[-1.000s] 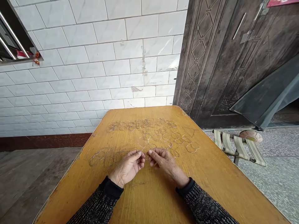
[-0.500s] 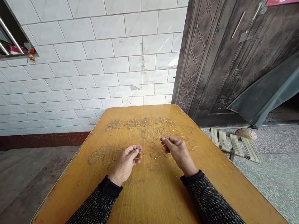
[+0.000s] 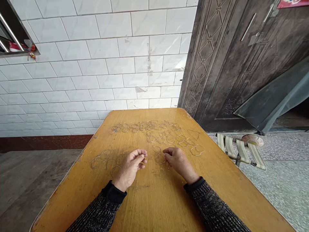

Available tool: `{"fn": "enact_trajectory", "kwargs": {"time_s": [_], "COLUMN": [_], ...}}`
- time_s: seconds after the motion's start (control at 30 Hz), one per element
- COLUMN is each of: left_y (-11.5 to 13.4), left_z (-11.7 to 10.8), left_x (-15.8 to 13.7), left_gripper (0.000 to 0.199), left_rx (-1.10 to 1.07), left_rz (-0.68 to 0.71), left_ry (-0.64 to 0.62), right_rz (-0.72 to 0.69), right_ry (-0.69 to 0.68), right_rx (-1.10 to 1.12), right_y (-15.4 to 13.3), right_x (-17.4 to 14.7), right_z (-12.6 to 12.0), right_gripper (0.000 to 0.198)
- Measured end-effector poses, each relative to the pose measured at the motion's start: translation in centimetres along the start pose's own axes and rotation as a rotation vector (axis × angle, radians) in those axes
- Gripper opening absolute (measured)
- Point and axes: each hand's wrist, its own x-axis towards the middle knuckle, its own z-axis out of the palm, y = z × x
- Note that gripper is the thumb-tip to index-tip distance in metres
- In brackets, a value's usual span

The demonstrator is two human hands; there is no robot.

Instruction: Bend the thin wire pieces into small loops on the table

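Observation:
My left hand point(image 3: 131, 167) is closed in a pinch over the middle of the table, thumb against the bent fingers. Anything between those fingertips is too fine to make out. Just left of it lie several thin wire loops point(image 3: 103, 157), partly hidden behind the hand. My right hand point(image 3: 180, 162) is closed too, its thumb and fingertips together by the right edge of a figure-eight wire piece point(image 3: 159, 158). Whether it grips a wire there cannot be made out. A wire loop point(image 3: 197, 150) lies beyond it on the right.
The yellow wooden table point(image 3: 149, 206) reaches toward a white tiled wall point(image 3: 108, 71). Rows of similar looped wires point(image 3: 135, 128) lie at its far part, with a wire triangle point(image 3: 193, 134) at the right. A striped folding stool point(image 3: 241, 151) stands on the floor to the right.
My right hand has moved left and slightly nearer to me, toward the figure-eight wire piece. My left hand has stayed nearly still. The camera view has shifted slightly.

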Motion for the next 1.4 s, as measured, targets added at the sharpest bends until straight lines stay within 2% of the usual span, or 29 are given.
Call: {"fn": "enact_trajectory", "kwargs": {"time_s": [0.37,0.53,0.6,0.7,0.77,0.83,0.97,1.03,1.1,1.27,1.4], "left_y": [-0.1,0.0,0.7,2.4,3.6,4.4,4.6,4.0,3.2,1.2,1.0], "left_z": [-0.1,-0.1,-0.4,-1.9,-3.2,-4.6,-6.4,-6.6,-6.3,-5.5,-5.3], "left_x": [0.0,0.1,0.2,0.4,0.5,0.5,0.4,0.5,0.6,1.0,1.0], "left_gripper": [0.015,0.013,0.015,0.017,0.019,0.019,0.014,0.013,0.012,0.014,0.018], "left_rx": [0.015,0.019,0.013,0.013,0.105,0.302,0.82,0.995,1.067,1.043,1.083], "left_rz": [0.002,0.017,0.047,0.164,0.283,0.341,0.299,0.289,0.307,0.344,0.344], "left_ry": [-0.014,-0.018,0.001,0.084,0.173,0.248,0.176,0.132,0.127,0.149,0.134], "right_rz": [-0.036,-0.107,-0.12,-0.16,-0.2,-0.228,-0.284,-0.306,-0.319,-0.338,-0.346], "right_ry": [0.036,0.113,0.148,0.191,0.2,0.191,0.162,0.159,0.162,0.143,0.129], "right_rx": [-0.267,-0.51,-0.584,-0.62,-0.609,-0.593,-0.565,-0.568,-0.572,-0.57,-0.574], "right_y": [-0.4,-1.4,-1.6,-1.8,-1.8,-1.8,-1.8,-1.7,-1.7,-1.6,-1.8], "right_x": [-0.6,-1.1,-1.4,-1.7,-1.9,-2.1,-2.3,-2.4,-2.4,-2.5,-2.5], "right_z": [0.4,0.0,-0.1,-0.2,-0.2,0.0,0.6,0.8,1.1,1.4,1.4], "right_gripper": [0.026,0.023,0.025,0.026,0.026,0.026,0.027,0.027,0.027,0.027,0.027]}}
